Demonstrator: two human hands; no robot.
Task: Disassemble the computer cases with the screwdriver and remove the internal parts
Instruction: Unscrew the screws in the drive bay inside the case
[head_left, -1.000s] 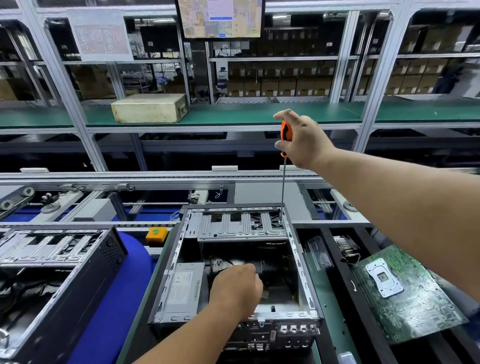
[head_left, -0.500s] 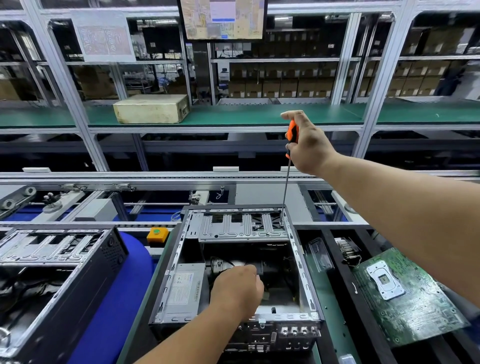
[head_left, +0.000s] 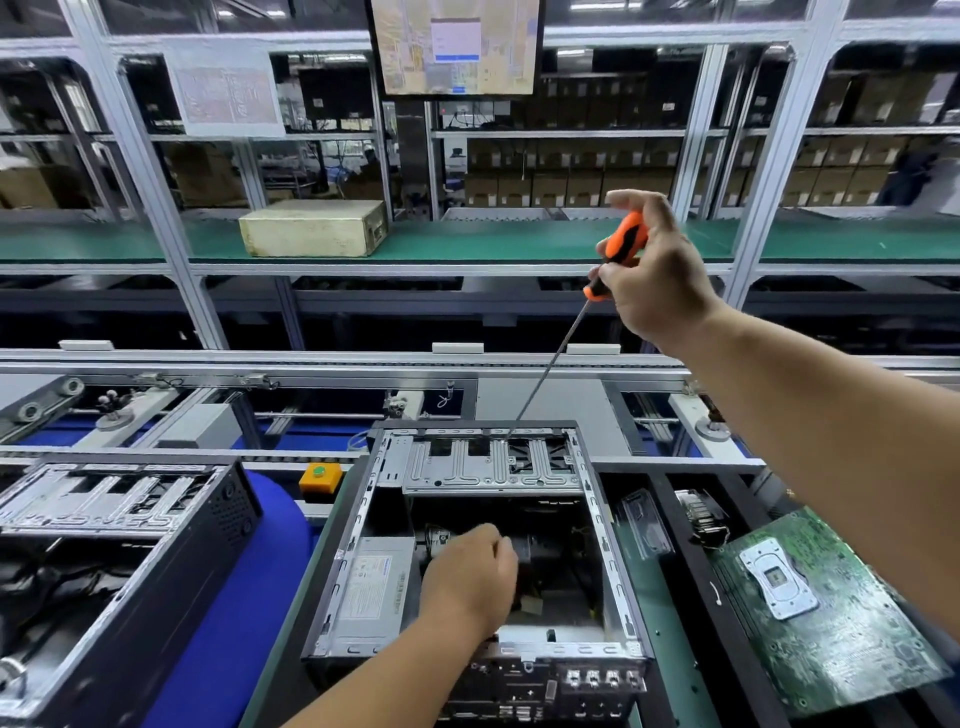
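Observation:
An open computer case (head_left: 602, 525) lies in front of me, with a silver power supply (head_left: 371, 587) along its left side. My left hand (head_left: 470, 579) reaches down inside the case, its fingers curled over a dark part there; what they hold is hidden. High above the case's far end, my right hand (head_left: 652, 273) grips the orange-and-black handle of a long screwdriver (head_left: 618, 247). The thin shaft slants down and to the left, its tip at the drive cage (head_left: 488, 465).
A second open case (head_left: 119, 525) lies at the left on a blue mat (head_left: 228, 613). A removed green motherboard (head_left: 831, 613) lies at the right, a clear plastic part (head_left: 644, 525) beside the case. An orange button box (head_left: 320, 478) and conveyor rails are behind, shelves above.
My right hand has swung to the right, tilting the screwdriver from upright to a slant, and the tip has shifted left along the cage. My left hand stays inside the case.

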